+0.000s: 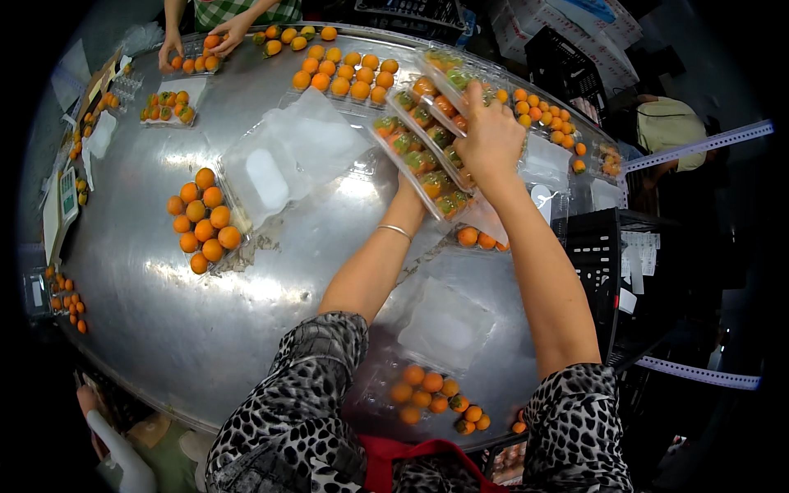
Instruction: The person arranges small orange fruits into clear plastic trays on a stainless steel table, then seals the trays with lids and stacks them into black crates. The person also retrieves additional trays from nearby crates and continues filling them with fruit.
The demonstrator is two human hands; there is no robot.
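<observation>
A tilted stack of clear plastic clamshell boxes (425, 163), filled with small orange persimmons with green calyxes, is held between my two hands. My right hand (493, 138) grips it from the top, at its right side. Under the lower left box goes my left hand (412, 196), its fingers hidden by the stack. Partly covered by the stack, another box's persimmons (478, 238) show just below it. To the left, an open box of persimmons (203, 222) lies on the metal table (142, 320), its lid (271, 169) folded back with a white foam liner.
Across the table a person's hands (203, 46) handle a box of persimmons. An open tray of persimmons (345, 74) sits at the far side. A scale (61, 203) stands at the left edge, a black crate (595, 271) at the right. Near me lies another open box (425, 394).
</observation>
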